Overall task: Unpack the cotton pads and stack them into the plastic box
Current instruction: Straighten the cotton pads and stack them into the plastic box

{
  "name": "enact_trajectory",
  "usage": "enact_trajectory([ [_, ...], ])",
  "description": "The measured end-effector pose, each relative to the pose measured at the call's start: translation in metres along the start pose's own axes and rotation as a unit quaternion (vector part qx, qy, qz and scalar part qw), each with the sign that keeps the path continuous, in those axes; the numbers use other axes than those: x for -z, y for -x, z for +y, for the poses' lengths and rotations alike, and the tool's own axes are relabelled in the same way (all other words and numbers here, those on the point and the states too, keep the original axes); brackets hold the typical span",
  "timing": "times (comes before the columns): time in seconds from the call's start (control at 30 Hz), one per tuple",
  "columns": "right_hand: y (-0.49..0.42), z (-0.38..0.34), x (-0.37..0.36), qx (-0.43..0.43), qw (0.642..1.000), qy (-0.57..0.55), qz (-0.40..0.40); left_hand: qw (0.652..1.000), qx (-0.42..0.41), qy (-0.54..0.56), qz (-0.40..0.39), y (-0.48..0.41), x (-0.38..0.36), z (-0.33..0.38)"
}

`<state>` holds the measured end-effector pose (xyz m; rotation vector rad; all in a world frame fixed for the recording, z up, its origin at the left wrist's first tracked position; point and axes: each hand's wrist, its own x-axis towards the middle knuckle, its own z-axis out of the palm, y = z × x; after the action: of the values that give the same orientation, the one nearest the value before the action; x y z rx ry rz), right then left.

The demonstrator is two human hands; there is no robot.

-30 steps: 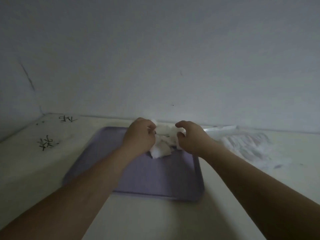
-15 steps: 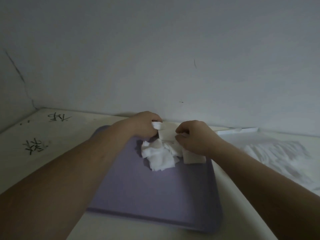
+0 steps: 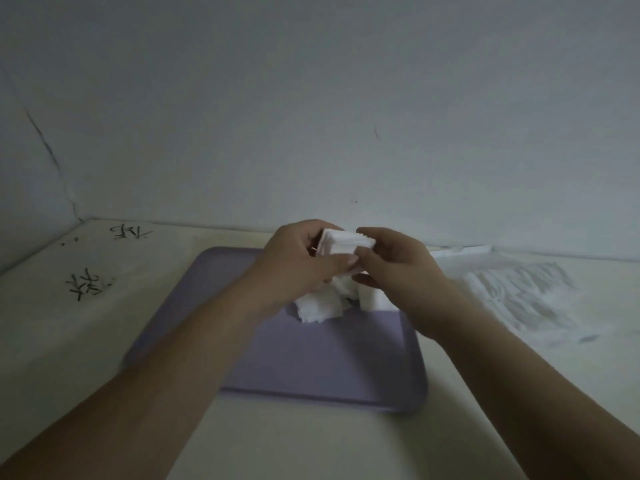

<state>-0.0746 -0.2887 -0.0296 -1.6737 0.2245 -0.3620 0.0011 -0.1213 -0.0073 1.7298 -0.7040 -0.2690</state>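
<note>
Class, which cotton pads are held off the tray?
The neat stack held by the left hand and right hand; other pads lie loose on the purple tray.

A tray [image 3: 311,358] lies on the desk [image 3: 104,334], close to its far edge. Loose cotton pads [image 3: 318,308] lie in the tray's far half. Above them, a stack of pads [image 3: 341,245] is held between the left hand [image 3: 298,261] and the right hand [image 3: 398,268]. A plastic wrapper [image 3: 519,292] lies on the desk to the right of the tray, along the far edge.

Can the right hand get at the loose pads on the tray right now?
Probably not yet: the right hand and left hand both grip the stack. The loose pads lie uncovered close beneath.
</note>
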Motion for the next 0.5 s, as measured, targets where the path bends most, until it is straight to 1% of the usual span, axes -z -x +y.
enact_trajectory([
  [0.07,0.016,0.004,0.002,-0.010,0.999,-0.050,-0.008,0.999,0.024,0.041,-0.006,0.016,-0.011,-0.003],
  [0.27,0.051,0.024,0.009,-0.035,0.993,-0.109,0.018,0.992,0.061,0.112,0.009,0.044,-0.045,-0.023],
  [0.4,0.054,0.036,0.005,-0.054,0.990,-0.130,0.017,0.995,0.058,0.082,0.026,0.049,-0.055,-0.037],
  [0.5,0.055,0.041,0.002,-0.046,0.995,-0.079,0.036,0.995,0.060,0.064,0.037,0.052,-0.059,-0.041],
])
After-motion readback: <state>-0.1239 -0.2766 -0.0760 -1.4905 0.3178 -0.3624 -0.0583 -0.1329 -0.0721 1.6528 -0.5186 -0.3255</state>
